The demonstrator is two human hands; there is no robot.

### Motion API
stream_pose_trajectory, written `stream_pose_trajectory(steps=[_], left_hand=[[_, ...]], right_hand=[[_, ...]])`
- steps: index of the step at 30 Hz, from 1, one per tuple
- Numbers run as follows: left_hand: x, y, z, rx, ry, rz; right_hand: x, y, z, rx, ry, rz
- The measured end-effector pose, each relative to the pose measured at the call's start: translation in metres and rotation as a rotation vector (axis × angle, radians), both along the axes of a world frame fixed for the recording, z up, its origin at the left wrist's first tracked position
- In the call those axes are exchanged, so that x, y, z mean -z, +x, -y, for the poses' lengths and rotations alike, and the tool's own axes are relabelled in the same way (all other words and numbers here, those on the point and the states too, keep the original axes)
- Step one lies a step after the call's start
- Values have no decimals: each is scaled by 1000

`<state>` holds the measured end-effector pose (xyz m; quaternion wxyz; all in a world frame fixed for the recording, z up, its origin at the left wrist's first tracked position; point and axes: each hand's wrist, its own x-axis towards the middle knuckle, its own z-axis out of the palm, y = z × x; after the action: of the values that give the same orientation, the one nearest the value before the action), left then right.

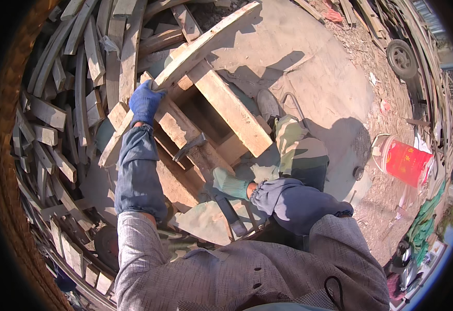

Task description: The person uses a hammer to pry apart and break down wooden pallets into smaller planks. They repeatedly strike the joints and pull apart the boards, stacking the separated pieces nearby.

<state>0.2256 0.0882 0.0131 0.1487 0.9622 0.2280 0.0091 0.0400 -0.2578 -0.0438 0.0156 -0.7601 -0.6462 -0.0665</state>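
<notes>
My left hand [146, 102], in a blue knit glove, grips the lower left end of a long pale board [207, 42] that lies slantwise across other timbers. In a green glove, my right hand [230, 183] is closed around the handle of a claw hammer [189, 147]. Its metal head is over a thick wooden beam [183, 130], and the dark grip end shows below my hand. Another thick beam [230, 107] lies parallel to the right, with a dark gap between the two. A short wood strip [115, 142] sticks out beside my left forearm.
Piled old boards [82, 77] fill the left side. A bent metal bar [298, 109] is near my shoe [268, 104]. To the right are a red-labelled bucket [405, 161], a small wheel [401, 58], a ring-shaped item [358, 173] and green netting [424, 225].
</notes>
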Motion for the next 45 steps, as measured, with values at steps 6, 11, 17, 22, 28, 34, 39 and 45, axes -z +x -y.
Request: stream_pose_trajectory(steps=[6, 11, 17, 22, 28, 34, 39, 45], left_hand=[[-60, -46, 10, -70, -29, 47], [-156, -118, -11, -172, -9, 240], [-281, -254, -51, -344, -5, 843], [-377, -407, -66, -316, -221, 1372], [-421, -585, -49, -470, -15, 1652], [-373, -715, -9, -490, -144, 2051], [-317, -812, 50, -988, 52, 2092], [-242, -862, 119, -1397, 84, 1892]], right_hand=[[-30, 33, -10, 666, -56, -1221], [-43, 48, -16, 507, -393, -862], [-12, 53, 10, 345, -63, -733], [3, 79, 35, 106, -68, -734], [-4, 102, 45, 790, -63, -1240], [-14, 96, 64, 738, 0, -1362], [-17, 100, 82, 690, -104, -1343], [-14, 111, 95, 720, -92, -1351]])
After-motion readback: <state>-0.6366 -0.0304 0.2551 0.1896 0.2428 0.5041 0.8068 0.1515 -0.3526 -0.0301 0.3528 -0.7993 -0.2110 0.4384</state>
